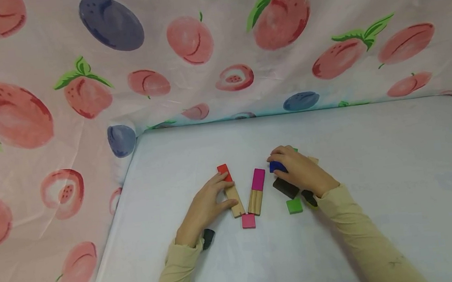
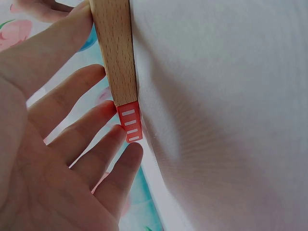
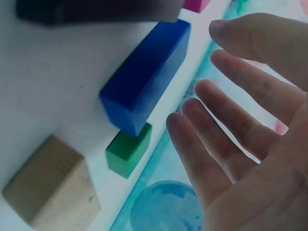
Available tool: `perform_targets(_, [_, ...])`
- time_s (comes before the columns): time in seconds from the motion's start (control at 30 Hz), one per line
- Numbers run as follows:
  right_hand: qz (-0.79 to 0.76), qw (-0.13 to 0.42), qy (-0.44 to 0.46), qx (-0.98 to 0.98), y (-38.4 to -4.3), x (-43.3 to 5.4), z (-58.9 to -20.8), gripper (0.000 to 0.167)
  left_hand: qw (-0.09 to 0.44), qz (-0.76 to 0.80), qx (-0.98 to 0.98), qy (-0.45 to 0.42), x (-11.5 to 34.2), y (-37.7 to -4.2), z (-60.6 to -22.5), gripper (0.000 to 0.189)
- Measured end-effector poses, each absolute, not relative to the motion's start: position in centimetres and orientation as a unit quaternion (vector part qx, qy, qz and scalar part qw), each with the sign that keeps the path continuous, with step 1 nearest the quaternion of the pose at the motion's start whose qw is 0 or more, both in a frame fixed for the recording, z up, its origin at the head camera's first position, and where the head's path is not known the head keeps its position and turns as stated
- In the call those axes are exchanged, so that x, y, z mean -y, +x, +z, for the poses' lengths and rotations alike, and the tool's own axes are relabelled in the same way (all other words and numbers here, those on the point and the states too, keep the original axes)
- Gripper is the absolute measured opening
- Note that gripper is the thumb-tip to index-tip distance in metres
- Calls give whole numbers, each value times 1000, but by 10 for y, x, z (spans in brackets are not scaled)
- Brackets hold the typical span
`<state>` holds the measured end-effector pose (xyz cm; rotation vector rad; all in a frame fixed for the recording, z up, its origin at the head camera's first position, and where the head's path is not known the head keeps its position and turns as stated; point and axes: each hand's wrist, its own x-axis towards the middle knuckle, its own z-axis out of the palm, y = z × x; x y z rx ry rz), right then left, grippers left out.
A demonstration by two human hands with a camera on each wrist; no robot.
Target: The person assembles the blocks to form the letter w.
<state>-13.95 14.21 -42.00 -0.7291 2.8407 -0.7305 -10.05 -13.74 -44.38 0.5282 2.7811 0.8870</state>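
My left hand (image 1: pixel 205 204) rests along a plain wooden block (image 1: pixel 235 203) and the red block (image 1: pixel 223 171) beyond its far end. In the left wrist view, the thumb and fingertips touch these blocks' side; the red one (image 2: pixel 129 120) bears white stripes. Over to the right, my right hand (image 1: pixel 302 169) hovers by a blue block (image 1: pixel 277 166), partly hiding it in the head view. The right wrist view shows a gap between its extended fingers (image 3: pixel 226 125) and the blue block (image 3: pixel 147 77).
A magenta block (image 1: pixel 258 179) and grooved wooden block (image 1: pixel 255 202) form a second slanted line. Both lines converge near a pink block (image 1: pixel 248 221). Dark brown (image 1: pixel 286 188) and green (image 1: pixel 294 206) blocks lie right. Another green block (image 3: pixel 129 151) and wooden block (image 3: pixel 48 183) lie by the blue one.
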Motion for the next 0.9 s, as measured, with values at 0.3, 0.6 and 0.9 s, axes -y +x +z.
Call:
perform_targets(0.3, [-233,76,-201,-948,-144,-148,-422,35,88,298,-935,173,138,-100,-444,49])
perform_targets(0.6, [-216,68,-195,-954,-151,-153,-425,33,91,296,-935,173,137,-101,-444,49])
perform_targets(0.9, [-208,59,-197,-956,-157,-157,-426,32,87,296,-935,176,137,-100,-443,49])
